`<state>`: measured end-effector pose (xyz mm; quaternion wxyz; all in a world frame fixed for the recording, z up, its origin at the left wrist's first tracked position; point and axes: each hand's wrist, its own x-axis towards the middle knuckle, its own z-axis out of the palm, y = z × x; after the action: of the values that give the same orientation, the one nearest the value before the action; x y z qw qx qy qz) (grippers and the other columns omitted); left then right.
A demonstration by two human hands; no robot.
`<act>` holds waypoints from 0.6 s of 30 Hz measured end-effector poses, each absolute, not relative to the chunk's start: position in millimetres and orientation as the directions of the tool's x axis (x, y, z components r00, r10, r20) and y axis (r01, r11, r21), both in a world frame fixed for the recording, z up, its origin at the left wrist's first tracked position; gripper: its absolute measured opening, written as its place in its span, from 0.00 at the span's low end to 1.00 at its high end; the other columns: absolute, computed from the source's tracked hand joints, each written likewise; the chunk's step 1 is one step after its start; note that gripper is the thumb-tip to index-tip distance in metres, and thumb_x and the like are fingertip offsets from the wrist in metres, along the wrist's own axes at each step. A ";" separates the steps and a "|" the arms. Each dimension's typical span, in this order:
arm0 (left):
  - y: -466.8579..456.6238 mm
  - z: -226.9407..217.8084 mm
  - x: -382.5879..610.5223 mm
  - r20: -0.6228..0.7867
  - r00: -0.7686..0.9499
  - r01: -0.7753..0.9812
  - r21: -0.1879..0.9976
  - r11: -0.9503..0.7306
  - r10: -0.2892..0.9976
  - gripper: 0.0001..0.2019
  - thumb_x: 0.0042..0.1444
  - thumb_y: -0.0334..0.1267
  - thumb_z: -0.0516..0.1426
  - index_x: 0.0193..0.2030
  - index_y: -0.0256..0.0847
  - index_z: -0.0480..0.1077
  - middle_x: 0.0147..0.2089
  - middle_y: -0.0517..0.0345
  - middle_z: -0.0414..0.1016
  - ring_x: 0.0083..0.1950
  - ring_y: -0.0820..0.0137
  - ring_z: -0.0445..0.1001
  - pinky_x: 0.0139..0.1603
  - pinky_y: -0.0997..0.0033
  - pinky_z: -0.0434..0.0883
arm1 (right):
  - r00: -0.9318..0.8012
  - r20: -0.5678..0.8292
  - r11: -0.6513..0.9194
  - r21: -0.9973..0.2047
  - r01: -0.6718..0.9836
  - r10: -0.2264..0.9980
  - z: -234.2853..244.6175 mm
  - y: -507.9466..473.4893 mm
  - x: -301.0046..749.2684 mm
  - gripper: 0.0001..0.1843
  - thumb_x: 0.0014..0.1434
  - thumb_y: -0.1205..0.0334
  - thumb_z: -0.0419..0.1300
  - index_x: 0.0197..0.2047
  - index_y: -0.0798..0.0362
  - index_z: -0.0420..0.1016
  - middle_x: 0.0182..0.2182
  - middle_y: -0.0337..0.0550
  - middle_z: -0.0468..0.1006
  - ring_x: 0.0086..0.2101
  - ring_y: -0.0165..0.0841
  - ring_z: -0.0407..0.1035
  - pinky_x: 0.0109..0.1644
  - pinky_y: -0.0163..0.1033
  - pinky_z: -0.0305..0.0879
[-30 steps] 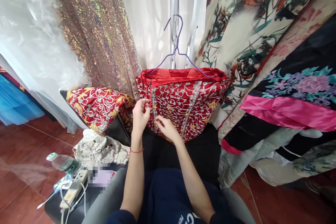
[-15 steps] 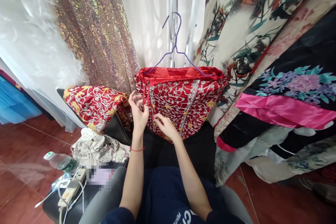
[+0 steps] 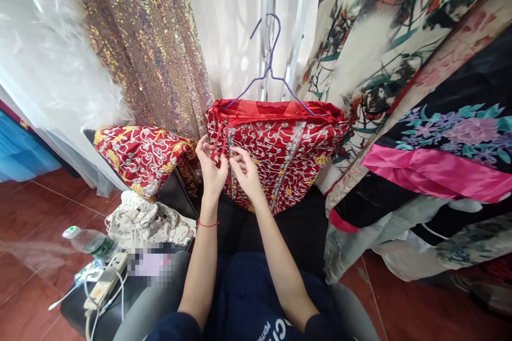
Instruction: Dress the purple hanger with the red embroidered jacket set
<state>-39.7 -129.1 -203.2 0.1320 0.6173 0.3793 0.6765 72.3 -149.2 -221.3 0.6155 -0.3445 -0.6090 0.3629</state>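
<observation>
A red garment with silver and gold embroidery (image 3: 264,154) hangs by its waistband from a purple wire hanger (image 3: 270,72). Thin red ribbon ties (image 3: 226,136) run down from the left of the waistband. My left hand (image 3: 212,170) is closed on these ties, its fingers curled and partly hidden behind them. Close beside it, my right hand (image 3: 246,173) is pinched, fingertips near my left thumb. What lies between the right fingertips is too small to make out clearly; it appears to be ribbon.
Left are another embroidered red piece (image 3: 140,157), a spotted white cloth (image 3: 136,218), a plastic bottle (image 3: 90,242) and a power strip (image 3: 106,279) with cables. A gold sequined dress (image 3: 148,37) and feathered white garment (image 3: 52,37) hang behind. Printed garments (image 3: 436,165) hang at right.
My right hand has moved up, closer to my left thumb and the ties. My left hand stays at the ribbon with small finger movement. The view has shifted slightly.
</observation>
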 end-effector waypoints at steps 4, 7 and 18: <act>-136.3 -201.7 -39.6 0.749 -0.142 0.212 0.662 -0.719 0.647 0.32 0.52 0.26 0.56 0.63 0.50 0.54 0.49 0.54 0.59 0.36 0.75 0.62 0.35 0.76 0.67 | -0.075 0.603 0.606 -0.780 0.155 0.795 -199.7 -144.4 73.5 0.14 0.66 0.57 0.53 0.47 0.49 0.78 0.41 0.45 0.77 0.37 0.33 0.70 0.47 0.39 0.69; -138.0 -203.1 -42.6 0.746 -0.130 0.193 0.666 -0.721 0.654 0.30 0.52 0.27 0.55 0.61 0.50 0.54 0.50 0.53 0.60 0.40 0.72 0.64 0.39 0.74 0.69 | -0.089 0.582 0.588 -0.789 0.176 0.808 -199.0 -142.5 73.0 0.10 0.63 0.57 0.56 0.40 0.50 0.77 0.36 0.43 0.74 0.31 0.31 0.65 0.40 0.38 0.68; -129.5 -219.0 -49.5 0.748 -0.106 0.247 0.658 -0.711 0.655 0.03 0.56 0.31 0.51 0.34 0.43 0.62 0.43 0.53 0.61 0.50 0.63 0.66 0.54 0.62 0.68 | -0.077 0.462 0.461 -0.887 -0.029 0.884 -212.2 -144.1 69.0 0.19 0.62 0.51 0.53 0.23 0.52 0.70 0.46 0.48 0.72 0.48 0.38 0.69 0.46 0.41 0.70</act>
<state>-49.5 -129.5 -219.0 0.1550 0.6504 0.3468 0.6578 69.0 -144.1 -212.2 0.5860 -0.3435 -0.6222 0.3893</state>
